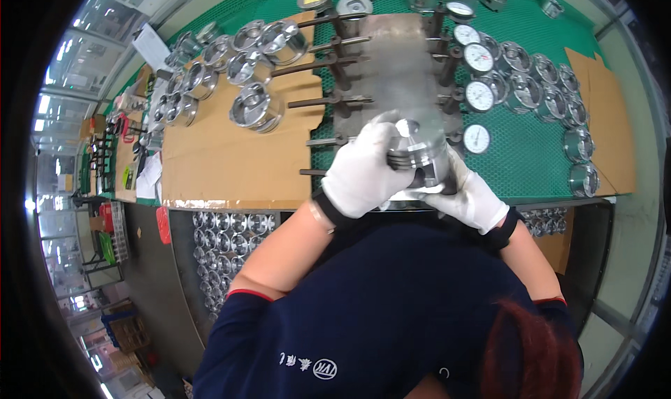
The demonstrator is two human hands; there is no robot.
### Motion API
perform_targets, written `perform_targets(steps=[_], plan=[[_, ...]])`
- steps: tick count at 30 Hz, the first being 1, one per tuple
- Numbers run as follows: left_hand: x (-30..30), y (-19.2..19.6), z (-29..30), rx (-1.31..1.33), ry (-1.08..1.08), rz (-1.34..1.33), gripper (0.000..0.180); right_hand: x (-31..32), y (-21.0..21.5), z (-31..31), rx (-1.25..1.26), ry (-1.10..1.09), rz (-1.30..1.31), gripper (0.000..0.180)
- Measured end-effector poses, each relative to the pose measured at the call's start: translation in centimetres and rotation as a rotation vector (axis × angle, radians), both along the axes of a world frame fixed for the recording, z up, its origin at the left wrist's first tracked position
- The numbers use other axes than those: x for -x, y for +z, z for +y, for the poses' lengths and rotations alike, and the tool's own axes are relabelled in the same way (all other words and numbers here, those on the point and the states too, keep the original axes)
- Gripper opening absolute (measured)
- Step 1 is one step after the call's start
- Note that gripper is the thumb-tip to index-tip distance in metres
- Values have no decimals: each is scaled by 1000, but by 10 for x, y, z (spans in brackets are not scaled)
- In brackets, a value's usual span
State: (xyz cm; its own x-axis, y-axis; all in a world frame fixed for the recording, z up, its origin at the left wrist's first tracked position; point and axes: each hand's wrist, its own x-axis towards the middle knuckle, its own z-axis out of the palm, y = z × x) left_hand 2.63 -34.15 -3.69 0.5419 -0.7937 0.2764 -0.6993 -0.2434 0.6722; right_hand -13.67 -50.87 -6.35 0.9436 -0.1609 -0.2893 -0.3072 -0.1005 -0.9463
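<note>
Between my two white-gloved hands is a shiny metal piston [417, 154], tilted, with its ring grooves and pin bore showing. My left hand [365, 167] wraps round its left side, fingers closed on it. My right hand [467, 193] grips its lower right side, the thumb and fingers partly hidden by the piston. Just beyond my hands lies a metal gauge fixture [397, 56] with rods along its left side and round white dial gauges [479, 95] along its right. The piston hides the fixture's near end.
Several pistons [255, 107] stand on cardboard [231, 161] at the left; more pistons [524, 91] fill the green mat [517, 168] at the right. Others [356, 5] line the back. Below the table edge are stacked pistons [227, 242]. Papers [149, 175] lie far left.
</note>
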Motion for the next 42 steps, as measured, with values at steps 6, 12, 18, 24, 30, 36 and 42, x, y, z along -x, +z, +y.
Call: perform_targets(steps=[6,12,18,24,30,36,42], plan=[[30,63,-10,170,-441,1082,66,33,32,-35,-390,-527,-132,45],[-95,7,54,224,463,-3,57,112,-18,-142,-31,-1053,-281,41],[-179,-35,116,-446,628,-269,51,159,-94,-286,76,-1091,412,38],[-210,-76,83,-638,624,-490,43,195,-196,-379,91,-1259,428,45],[-185,-54,109,-737,701,-173,47,162,-165,-281,-166,-1434,-217,49],[-135,3,156,-244,754,568,42,135,-66,-172,-105,-1132,-307,54],[-40,82,108,145,434,977,39,32,27,-48,102,-227,-242,56]])
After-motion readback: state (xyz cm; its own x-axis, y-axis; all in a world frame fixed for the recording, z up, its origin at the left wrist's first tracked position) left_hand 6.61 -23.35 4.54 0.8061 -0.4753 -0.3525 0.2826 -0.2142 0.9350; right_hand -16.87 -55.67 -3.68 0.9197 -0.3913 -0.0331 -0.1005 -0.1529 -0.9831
